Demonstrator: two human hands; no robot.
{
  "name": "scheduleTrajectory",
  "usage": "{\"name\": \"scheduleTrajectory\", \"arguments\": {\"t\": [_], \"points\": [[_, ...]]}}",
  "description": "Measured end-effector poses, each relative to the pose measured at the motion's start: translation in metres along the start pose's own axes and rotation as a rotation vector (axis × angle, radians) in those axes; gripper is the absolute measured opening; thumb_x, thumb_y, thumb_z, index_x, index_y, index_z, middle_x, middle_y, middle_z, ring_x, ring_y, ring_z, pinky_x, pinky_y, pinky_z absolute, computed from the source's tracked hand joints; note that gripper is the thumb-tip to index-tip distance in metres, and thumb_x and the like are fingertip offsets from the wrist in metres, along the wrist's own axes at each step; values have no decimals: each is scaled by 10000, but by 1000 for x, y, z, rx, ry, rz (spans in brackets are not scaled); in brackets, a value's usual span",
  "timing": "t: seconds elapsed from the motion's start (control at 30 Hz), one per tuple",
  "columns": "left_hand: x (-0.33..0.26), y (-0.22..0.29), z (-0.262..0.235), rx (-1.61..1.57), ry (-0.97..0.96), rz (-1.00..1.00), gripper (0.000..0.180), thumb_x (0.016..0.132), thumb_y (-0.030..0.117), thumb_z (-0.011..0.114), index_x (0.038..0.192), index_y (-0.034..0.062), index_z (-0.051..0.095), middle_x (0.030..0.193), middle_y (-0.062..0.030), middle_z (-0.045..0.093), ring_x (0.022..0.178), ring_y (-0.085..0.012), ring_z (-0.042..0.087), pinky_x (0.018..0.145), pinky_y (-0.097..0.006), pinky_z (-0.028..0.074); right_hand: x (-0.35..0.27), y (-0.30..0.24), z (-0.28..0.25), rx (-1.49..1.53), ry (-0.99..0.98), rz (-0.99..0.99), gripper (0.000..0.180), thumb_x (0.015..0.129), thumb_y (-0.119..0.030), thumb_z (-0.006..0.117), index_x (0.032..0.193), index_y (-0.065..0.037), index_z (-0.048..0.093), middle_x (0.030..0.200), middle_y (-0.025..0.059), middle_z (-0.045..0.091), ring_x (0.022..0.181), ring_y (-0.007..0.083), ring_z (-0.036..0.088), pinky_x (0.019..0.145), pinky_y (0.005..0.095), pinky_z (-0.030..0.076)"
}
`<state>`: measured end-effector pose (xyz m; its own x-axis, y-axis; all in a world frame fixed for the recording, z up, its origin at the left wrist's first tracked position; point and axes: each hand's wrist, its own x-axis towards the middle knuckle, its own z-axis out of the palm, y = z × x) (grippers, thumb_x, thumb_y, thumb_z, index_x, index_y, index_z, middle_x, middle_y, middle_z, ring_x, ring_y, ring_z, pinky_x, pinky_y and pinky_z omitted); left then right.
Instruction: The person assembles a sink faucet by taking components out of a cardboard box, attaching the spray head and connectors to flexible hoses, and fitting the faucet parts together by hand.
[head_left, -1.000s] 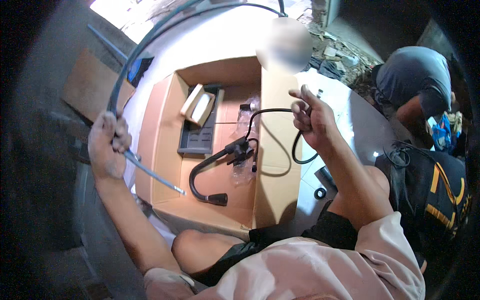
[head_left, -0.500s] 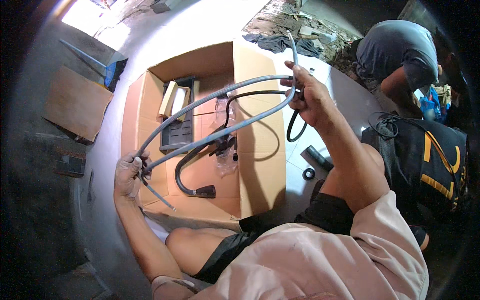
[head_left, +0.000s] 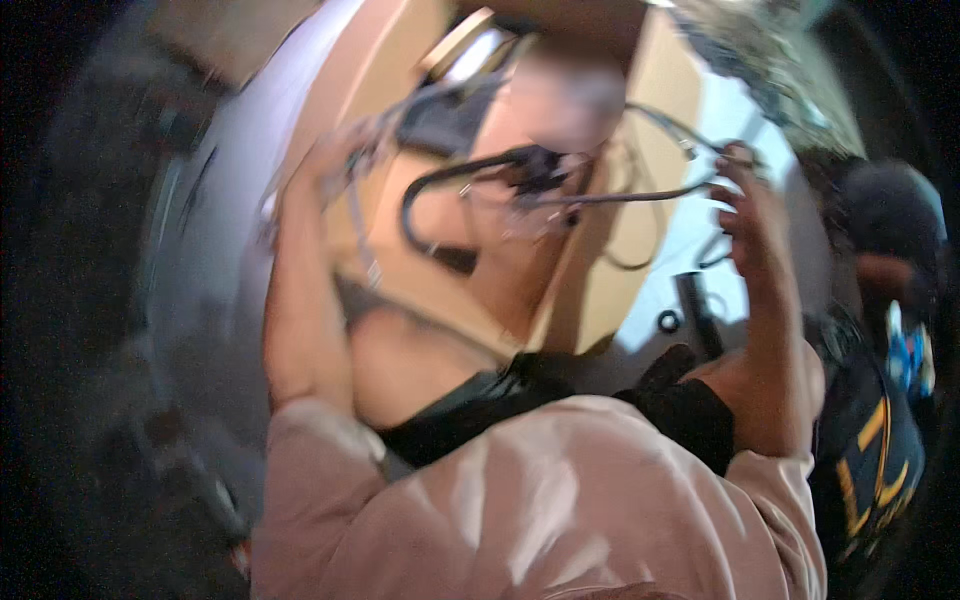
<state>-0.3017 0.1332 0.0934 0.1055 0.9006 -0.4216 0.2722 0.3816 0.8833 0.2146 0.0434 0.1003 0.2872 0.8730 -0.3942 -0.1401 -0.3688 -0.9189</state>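
My left hand (head_left: 345,160), smeared by motion, is closed around a thin grey flexible hose (head_left: 440,92) over the left side of a cardboard box (head_left: 625,230). A free end of the hose hangs below that hand. Past the box's right side, my right hand (head_left: 745,205) has its fingers curled around the hose's other part and a thin black hose (head_left: 640,197). This black hose runs left to a black fitting (head_left: 540,168) in the box, beside a black curved pipe (head_left: 412,200). A blurred patch hides the grey hose's middle stretch.
A dark tray (head_left: 450,118) and a small open carton (head_left: 462,45) lie in the box. On the floor to the right are a black tube (head_left: 697,310) and a black ring (head_left: 668,321). A person (head_left: 890,215) crouches at right, near a black bag (head_left: 880,450).
The view has shifted, so the box appears higher and tilted. My hands are farther apart, the right one farther right. The grey hose remains between them.
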Motion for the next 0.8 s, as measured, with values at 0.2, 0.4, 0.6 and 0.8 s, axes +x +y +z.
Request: {"name": "scheduleTrajectory", "arguments": {"t": [0.2, 0.4, 0.6, 0.8], "points": [[-5, -14, -42, 47, 60, -28, 385, 1028, 346, 560, 1245, 36, 629, 742, 65, 490, 576, -30, 325, 523, -174, 276, 5, -3, 15, -78, 26, -72, 255, 1060, -292, 530, 1217, -92, 551, 915, 108, 727, 605, 41, 507, 462, 170, 335], [10, -48, -33, 218, 201, -108, 321, 1005, 317, 601, 1178, 64, 695, 750, 46, 537, 599, -45, 396, 535, -209, 330, 15, 4, 8, -68, 13, -62, 276, 1056, -288, 546, 1216, -71, 605, 814, 62, 684, 546, 26, 468, 442, 157, 320], [47, -70, -28, 704, 445, 59, 302, 913, 279, 687, 1166, 116, 717, 931, -76, 707, 874, -226, 654, 793, -353, 516, 12, -3, 8, 42, -80, 43, 267, 1047, -239, 556, 1209, -34, 608, 740, 16, 617, 498, 27, 415, 420, 167, 295], [61, -85, -5, 1074, 715, 179, 216, 879, 223, 707, 1070, 130, 743, 1145, -141, 661, 1108, -333, 638, 953, -419, 507, -6, -25, 16, 75, -79, 121, 304, 1030, -255, 581, 1193, 1, 593, 695, 14, 590, 430, 33, 371, 390, 190, 266]]}}
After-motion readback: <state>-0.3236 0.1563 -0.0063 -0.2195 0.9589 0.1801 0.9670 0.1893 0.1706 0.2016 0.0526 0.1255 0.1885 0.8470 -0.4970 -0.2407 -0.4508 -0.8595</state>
